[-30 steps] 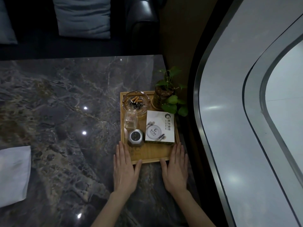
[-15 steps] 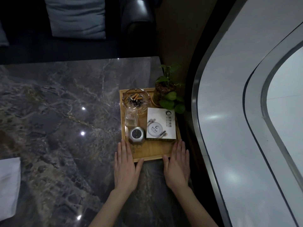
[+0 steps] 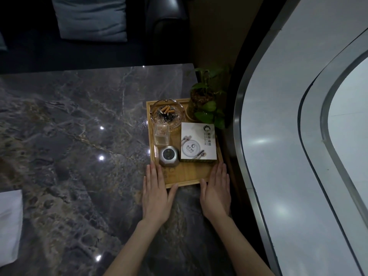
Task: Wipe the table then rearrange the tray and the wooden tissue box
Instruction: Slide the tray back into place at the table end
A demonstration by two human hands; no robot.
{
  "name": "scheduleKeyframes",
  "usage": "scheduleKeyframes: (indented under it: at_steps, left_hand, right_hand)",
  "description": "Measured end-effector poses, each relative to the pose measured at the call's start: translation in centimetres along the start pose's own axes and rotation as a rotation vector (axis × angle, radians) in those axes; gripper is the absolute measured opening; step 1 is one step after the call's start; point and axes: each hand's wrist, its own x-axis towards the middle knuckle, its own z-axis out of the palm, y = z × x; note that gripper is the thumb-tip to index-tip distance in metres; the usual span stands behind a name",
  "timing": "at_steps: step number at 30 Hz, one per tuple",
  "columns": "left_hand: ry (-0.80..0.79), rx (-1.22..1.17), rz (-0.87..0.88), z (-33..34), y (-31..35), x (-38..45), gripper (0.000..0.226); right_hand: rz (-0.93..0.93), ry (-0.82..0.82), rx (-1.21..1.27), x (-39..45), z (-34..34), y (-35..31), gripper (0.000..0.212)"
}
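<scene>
The flat wooden tray (image 3: pixel 184 176) is pushed by the flat, open left hand (image 3: pixel 156 193) and right hand (image 3: pixel 216 193), so tidying is judged half done.

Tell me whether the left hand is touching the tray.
Touching: in the head view, the left hand lies flat over the near left corner of the tray, thumb against its front edge.

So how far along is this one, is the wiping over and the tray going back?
Wiping looks over: the white cloth lies set aside at the table's left edge, in neither hand. In hand: the left hand and right hand lie flat against the near corners of the wooden tray, near the right edge. Left: no wooden tissue box can be identified; only a white printed box sits on the tray.
</scene>
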Motion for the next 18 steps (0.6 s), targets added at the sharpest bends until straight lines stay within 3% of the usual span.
scheduleKeyframes:
  at_steps: [8,18]
  left_hand:
    - [-0.011,0.016,0.005,-0.5,0.2,1.2,0.093]
    - [-0.034,0.044,-0.004,-0.9,0.5,1.2,0.084]
  right_hand:
    - [0.02,-0.046,0.02,1.3,-0.9,-0.6,0.08]
    - [0.003,-0.091,0.012,1.3,-1.4,-0.7,0.08]
